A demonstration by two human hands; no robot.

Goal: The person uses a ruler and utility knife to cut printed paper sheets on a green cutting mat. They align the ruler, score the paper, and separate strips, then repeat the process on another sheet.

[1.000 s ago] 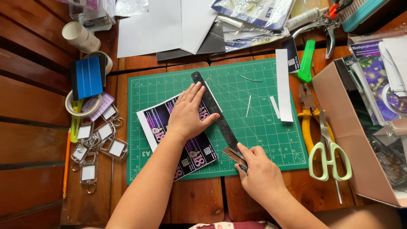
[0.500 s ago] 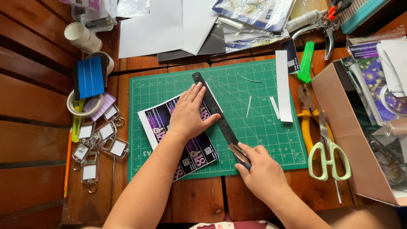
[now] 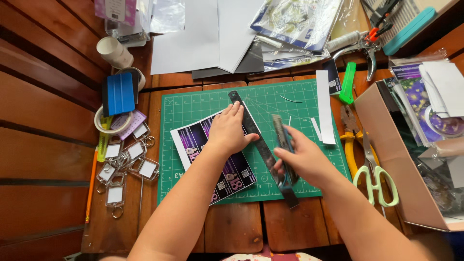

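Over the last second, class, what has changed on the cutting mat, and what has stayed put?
The right hand has lifted the utility knife off the ruler's near end and turned it upright above the mat. The left hand still presses the dark ruler onto the printed sheet; the green mat and scissors have not moved.

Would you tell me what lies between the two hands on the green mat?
In the head view, the dark metal ruler lies between left hand and right hand.
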